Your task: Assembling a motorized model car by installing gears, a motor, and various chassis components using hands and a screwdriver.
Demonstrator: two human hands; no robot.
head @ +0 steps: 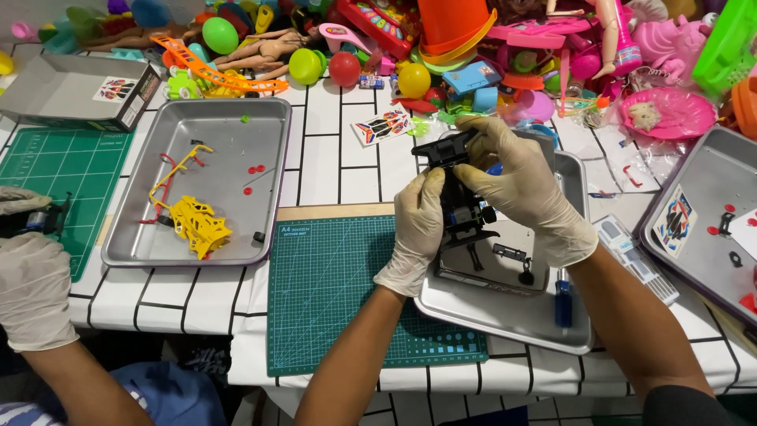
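Both gloved, both busy: left hand (415, 233) clamped round the lower side of a black toy car (461, 197), right hand (524, 185) curled over its top, fingers pinching the upper shell, the car held in the air just above the middle metal tray (505, 312). Looks like the taking-apart step, shell being worked away from chassis; next move, by the look of it, calls for a steady left-hand brace and a careful pull or twist from the right, so no small part springs loose. Counting now: 3 metal trays in view, left tray (268, 158) carrying 1 yellow plastic frame (197, 225), red wire pieces and a few small red bits, right tray (710, 189) with a sticker sheet and more red bits. 2 green cutting mats, one (331, 292) right under the forearms, one (55, 173) far left. 1 blue-handled screwdriver (562, 296) lying on the middle tray. 1 open grey box (75, 91) top left. Off to the left, another person's gloved hand (31, 288), apart from the action. Behind it all, a heap of bright toys (441, 47), too tangled to count.
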